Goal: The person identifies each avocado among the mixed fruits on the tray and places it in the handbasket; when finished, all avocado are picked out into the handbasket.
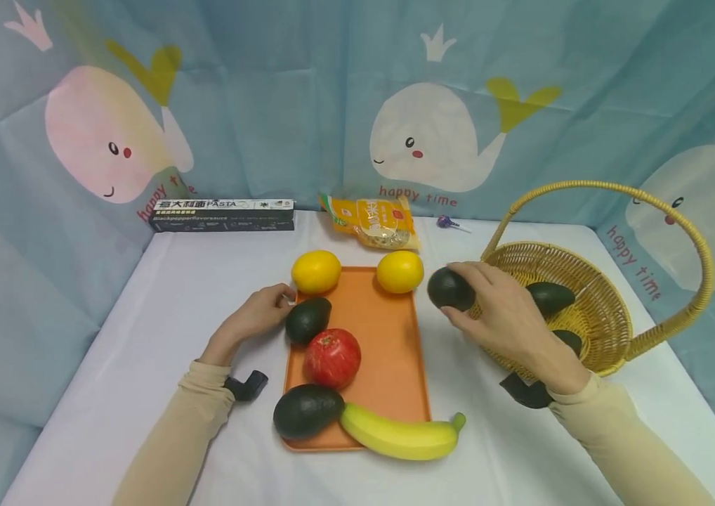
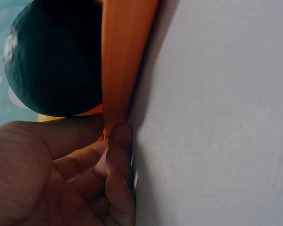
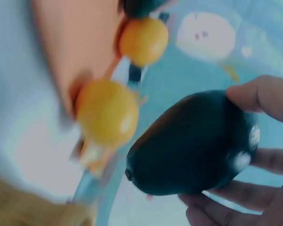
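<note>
In the head view, my right hand (image 1: 503, 309) grips a dark green avocado (image 1: 450, 289) between the tray and the basket. The right wrist view shows the thumb on one side of this avocado (image 3: 193, 146) and the other fingers around the opposite side. My left hand (image 1: 263, 309) pinches the left rim of the orange tray (image 1: 389, 351), thumb and fingertips meeting at its edge (image 2: 118, 61). On the tray lie two lemons (image 1: 316, 272), a second avocado (image 1: 308, 320), a red pomegranate (image 1: 332, 358), a third avocado (image 1: 309, 412) and a banana (image 1: 402, 434) across the front edge.
A wicker basket (image 1: 610, 309) with a tall handle stands at right, with more avocados (image 1: 550, 299) inside. Along the back are a pasta box (image 1: 222, 216), a yellow food bag (image 1: 373, 223) and a lollipop (image 1: 449, 223). A blue whale-print curtain encloses the table.
</note>
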